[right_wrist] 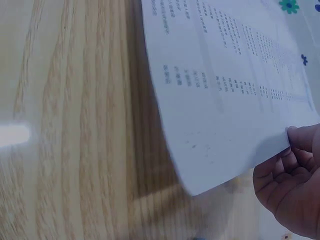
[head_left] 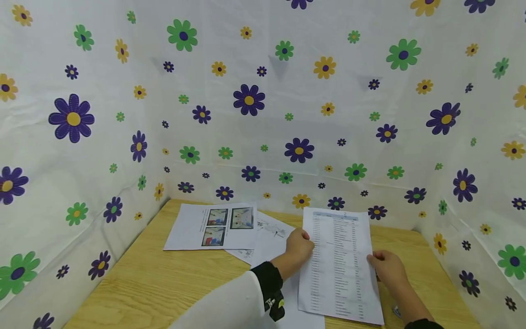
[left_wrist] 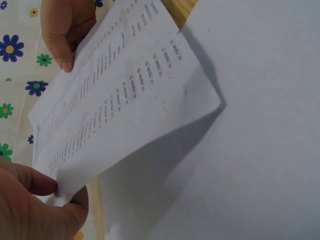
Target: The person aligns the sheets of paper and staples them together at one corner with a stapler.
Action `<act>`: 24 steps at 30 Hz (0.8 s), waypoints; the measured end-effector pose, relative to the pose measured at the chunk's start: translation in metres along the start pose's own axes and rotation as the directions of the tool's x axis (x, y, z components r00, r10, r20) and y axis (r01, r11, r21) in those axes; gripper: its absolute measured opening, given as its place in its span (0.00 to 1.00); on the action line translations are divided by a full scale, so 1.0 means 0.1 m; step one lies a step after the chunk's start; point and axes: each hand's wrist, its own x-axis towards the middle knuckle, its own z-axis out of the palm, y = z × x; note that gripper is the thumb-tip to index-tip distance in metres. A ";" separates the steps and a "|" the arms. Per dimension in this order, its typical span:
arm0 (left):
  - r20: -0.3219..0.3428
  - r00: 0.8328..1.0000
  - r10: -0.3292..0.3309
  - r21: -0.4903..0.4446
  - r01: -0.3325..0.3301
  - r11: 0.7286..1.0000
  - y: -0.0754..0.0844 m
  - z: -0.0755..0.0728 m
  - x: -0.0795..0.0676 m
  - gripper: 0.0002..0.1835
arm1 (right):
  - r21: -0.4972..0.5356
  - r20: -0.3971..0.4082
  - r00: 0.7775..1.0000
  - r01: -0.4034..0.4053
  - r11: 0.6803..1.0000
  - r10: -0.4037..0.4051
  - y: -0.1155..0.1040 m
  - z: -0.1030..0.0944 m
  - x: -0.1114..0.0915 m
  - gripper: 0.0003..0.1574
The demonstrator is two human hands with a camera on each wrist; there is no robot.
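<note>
A sheet of paper (head_left: 339, 265) printed with columns of text is held up between both hands, tilted over the table. My left hand (head_left: 299, 248) pinches its left edge; in the left wrist view the thumb and a finger (left_wrist: 42, 182) close on that edge. At the opposite edge, my right hand (head_left: 388, 269) grips the paper between thumb and fingers, as the right wrist view shows, where the printed sheet (right_wrist: 235, 100) stands off the wood. Beneath the left forearm lies a blank white sheet (head_left: 287, 292), partly covered by the sleeve and the held paper.
At the back left of the wooden table (head_left: 164, 283) lies a sheet with three colour pictures (head_left: 193, 219). Partly under it is a sheet with line drawings (head_left: 273, 228). A small shiny object (head_left: 396, 311) sits by the right wrist. Flower-patterned cloth (head_left: 246, 137) surrounds the table.
</note>
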 end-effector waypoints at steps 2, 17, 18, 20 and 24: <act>0.005 1.000 0.000 0.013 0.000 1.000 -0.03 -0.08 0.03 0.11 | 0.002 0.000 1.000 0.009 1.000 -0.009 -0.03 0.02 -0.02 0.27; 0.099 0.992 -0.077 -0.073 0.084 0.994 -0.41 -0.76 0.13 0.16 | 0.162 0.056 0.996 0.066 0.985 -0.076 -0.33 0.35 -0.19 0.21; 0.114 0.991 -0.076 -0.075 0.085 0.993 -0.43 -0.82 0.12 0.15 | 0.165 0.060 0.995 0.069 0.984 -0.080 -0.35 0.37 -0.21 0.21; 0.135 0.988 -0.077 -0.067 0.086 0.994 -0.47 -0.94 0.09 0.14 | 0.167 0.067 0.994 0.070 0.983 -0.082 -0.40 0.42 -0.24 0.19; 0.157 0.985 -0.077 -0.045 0.085 0.995 -0.56 -1.15 0.05 0.14 | 0.158 0.087 0.991 0.082 0.984 -0.097 -0.50 0.53 -0.31 0.17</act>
